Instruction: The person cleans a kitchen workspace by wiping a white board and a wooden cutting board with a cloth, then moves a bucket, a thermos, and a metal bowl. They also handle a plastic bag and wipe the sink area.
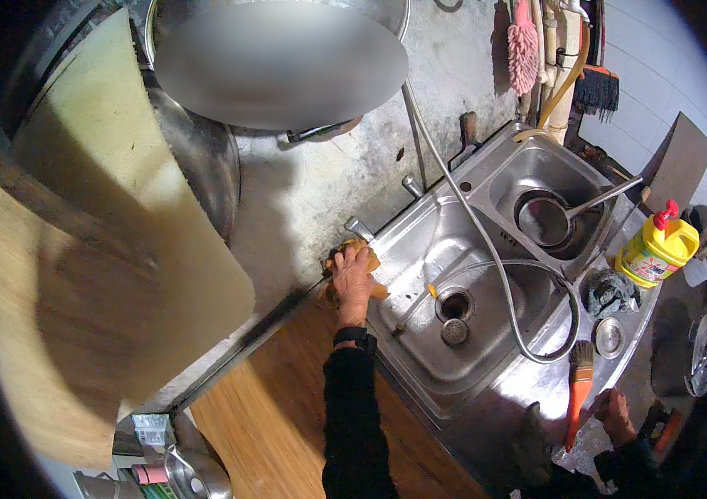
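Note:
My left hand (353,281) reaches across the wooden board and presses a crumpled yellow-brown cloth (365,253) at the back left corner of the steel sink (403,349). Its fingers curl over the cloth, beside a small metal tap (359,229). At the right front edge of the sink unit, my right hand (615,417) appears closed on the rim, its fingertips partly hidden. Just left of it lies a brush (579,391) with an orange handle and dark bristles. A grey hose (507,308) loops over the basin, near the open drain (455,305) and its round strainer.
A ladle-like pan (546,218) sits in the second basin. On the right ledge are a yellow bottle (657,249), a dark scouring pad (613,293) and a metal lid (609,338). A wooden board (278,399) adjoins the sink; a large pale sheet (162,291) stands left.

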Tool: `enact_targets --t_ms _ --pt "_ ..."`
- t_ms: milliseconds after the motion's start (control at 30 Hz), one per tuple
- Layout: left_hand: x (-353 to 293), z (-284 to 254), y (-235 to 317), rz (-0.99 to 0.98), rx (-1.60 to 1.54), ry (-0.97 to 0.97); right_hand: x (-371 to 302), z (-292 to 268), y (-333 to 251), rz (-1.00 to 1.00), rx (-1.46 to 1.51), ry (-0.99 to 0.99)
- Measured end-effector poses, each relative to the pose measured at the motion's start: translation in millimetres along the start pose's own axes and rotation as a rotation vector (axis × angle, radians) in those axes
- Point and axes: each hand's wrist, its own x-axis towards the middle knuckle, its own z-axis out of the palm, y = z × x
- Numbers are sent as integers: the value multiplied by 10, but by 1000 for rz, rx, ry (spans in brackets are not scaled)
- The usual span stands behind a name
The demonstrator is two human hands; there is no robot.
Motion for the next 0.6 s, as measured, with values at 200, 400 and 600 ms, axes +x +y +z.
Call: enact_targets --t_ms 200,400,600 --pt "-481 -43 -159 19 -116 -13 -12 -7 23 122 271 -6" --pt "-551 -57 -715 -309 -90 74 146 -77 421 55 292 -47" --pt "-923 302 -851 -262 -238 119 96 -130 303 -190 -156 -88"
